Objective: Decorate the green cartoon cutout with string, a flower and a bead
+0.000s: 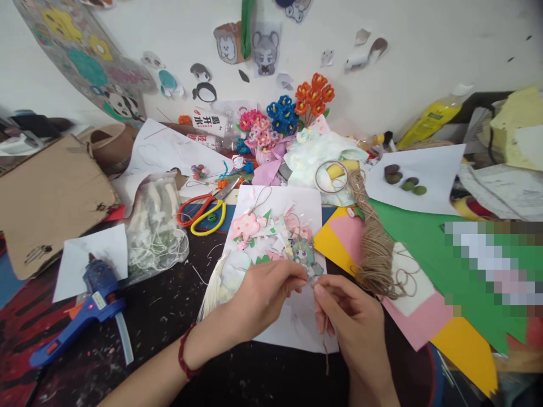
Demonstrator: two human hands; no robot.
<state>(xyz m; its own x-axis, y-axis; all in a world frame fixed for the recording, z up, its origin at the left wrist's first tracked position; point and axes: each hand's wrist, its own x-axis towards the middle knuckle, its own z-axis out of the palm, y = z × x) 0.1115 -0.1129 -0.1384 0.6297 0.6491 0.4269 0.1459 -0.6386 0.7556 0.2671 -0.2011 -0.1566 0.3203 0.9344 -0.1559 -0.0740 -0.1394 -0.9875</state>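
My left hand (267, 291), with a dark red bracelet at the wrist, is closed in a pinch over a white sheet of paper (282, 322); what its fingertips hold is too small to make out. Close beside it, my right hand (350, 311) pinches a thin piece of brown twine (326, 356), whose end dangles below the fingers. Just beyond both hands lies a green-haired cartoon figure charm (302, 252). A pink flower-shaped piece (246, 226) with a cord loop rests farther up the sheet, among paper scraps. A cream tassel (214, 288) hangs over the sheet's left edge.
Left are a blue glue gun (95, 305), a transparent bag of white cords (155, 226), red-and-yellow scissors (207, 209) and cardboard (55, 198). Right are a twine hank (375, 249) and coloured sheets (407, 232). Pipe-cleaner flowers (314, 96) and a yellow bottle (432, 116) stand behind.
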